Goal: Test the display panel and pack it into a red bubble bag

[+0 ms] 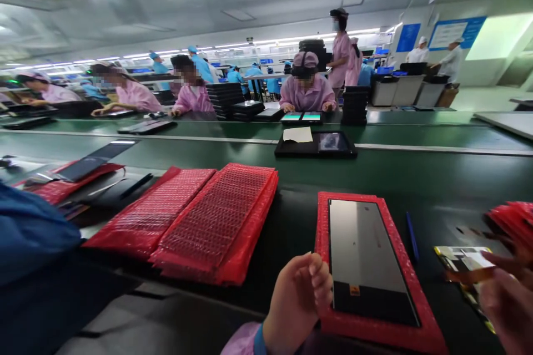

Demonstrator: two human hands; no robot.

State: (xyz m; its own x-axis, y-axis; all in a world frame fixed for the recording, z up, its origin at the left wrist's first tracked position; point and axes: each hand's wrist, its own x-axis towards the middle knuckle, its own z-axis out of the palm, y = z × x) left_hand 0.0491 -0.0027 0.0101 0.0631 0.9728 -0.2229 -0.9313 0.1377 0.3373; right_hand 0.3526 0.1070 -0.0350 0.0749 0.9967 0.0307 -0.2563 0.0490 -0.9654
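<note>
A long dark display panel point(368, 258) lies on a red bubble-wrap sheet point(322, 233) in front of me. My left hand point(297, 297) rests curled against the sheet's left edge and holds nothing. At the lower right my right hand point(503, 294) grips a small part with a flex strip and white label point(464, 263), held just above the dark table. A blue pen point(412, 236) lies between the sheet and that part.
Two stacks of red bubble-wrap bags point(208, 219) lie to the left. More red wrap point(514, 222) sits at the right edge. A black tray with paper point(315, 143) rides the green conveyor point(416, 166). A blue sleeve point(29, 233) fills the left; workers in pink sit opposite.
</note>
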